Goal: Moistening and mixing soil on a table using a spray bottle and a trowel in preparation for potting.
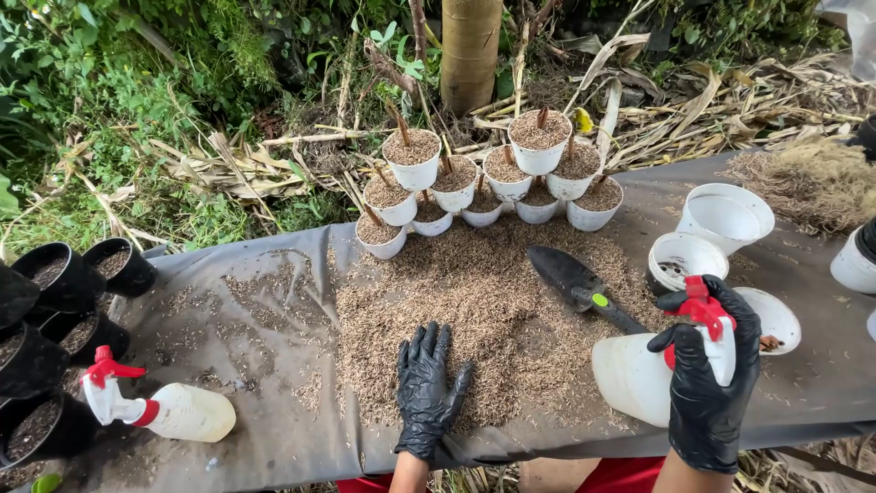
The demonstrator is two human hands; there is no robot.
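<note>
Both hands are wearing black gloves here. The left hand (pixel 427 388) is lying flat with fingers spread open, palm down on the heap of dry husks (pixel 484 310) that's covering the middle of the grey sheet (pixel 265 438) over the table. The right hand (pixel 707 365) is wrapping its fingers around the red trigger head of a white spray bottle (pixel 639 374), which is tilting sideways at the near right edge of the sheet, just beside the husk pile. A black hand trowel (pixel 575 278) with a green dot on its handle is lying on the husks right behind that bottle. A second spray bottle (pixel 164 409) is lying on its side over on the left, near a bunch of black pots (pixel 64 274) filled with dark soil. At the far edge, a stack of white pots (pixel 484 178) packed with husks and little stick cuttings is sitting in tiers, and a few empty white pots (pixel 725 217) are standing off to the right.
</note>
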